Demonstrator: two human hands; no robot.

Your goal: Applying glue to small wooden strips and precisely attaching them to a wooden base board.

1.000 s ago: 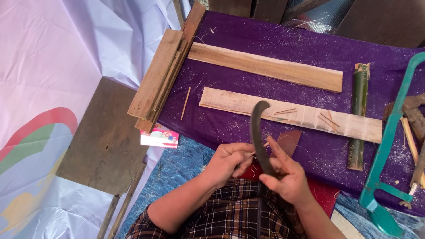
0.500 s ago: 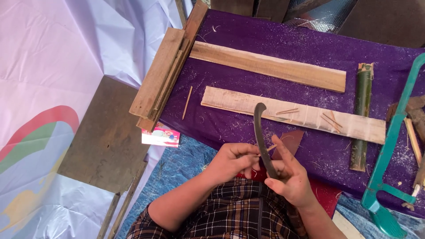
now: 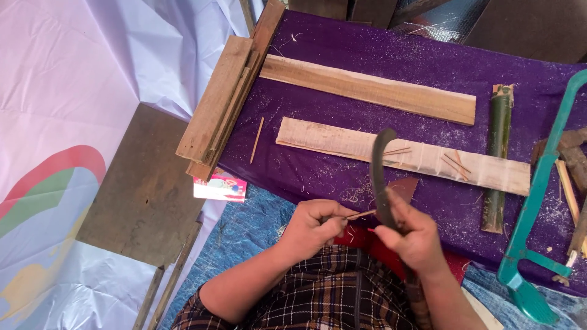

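My right hand (image 3: 414,235) grips the handle of a dark curved blade (image 3: 378,168) that rises and hooks left over the purple cloth (image 3: 367,61). Just to its left, my left hand (image 3: 315,228) pinches a thin bamboo sliver (image 3: 359,214) whose tip meets the blade. Both hands hover above my lap in a plaid shirt. Beyond them lies a pale plank (image 3: 330,140) with a few thin sticks (image 3: 455,162) on it.
A longer plank (image 3: 367,90) lies farther back, stacked boards (image 3: 223,107) at the left, a loose stick (image 3: 257,140) beside them. A green bamboo section (image 3: 498,156) and a teal hacksaw frame (image 3: 538,195) sit right. A small pink packet (image 3: 219,188) and a dark board (image 3: 147,189) lie left.
The view has shifted slightly. My hands and the curved blade keep nearly the same pose, with the sliver still against the blade.
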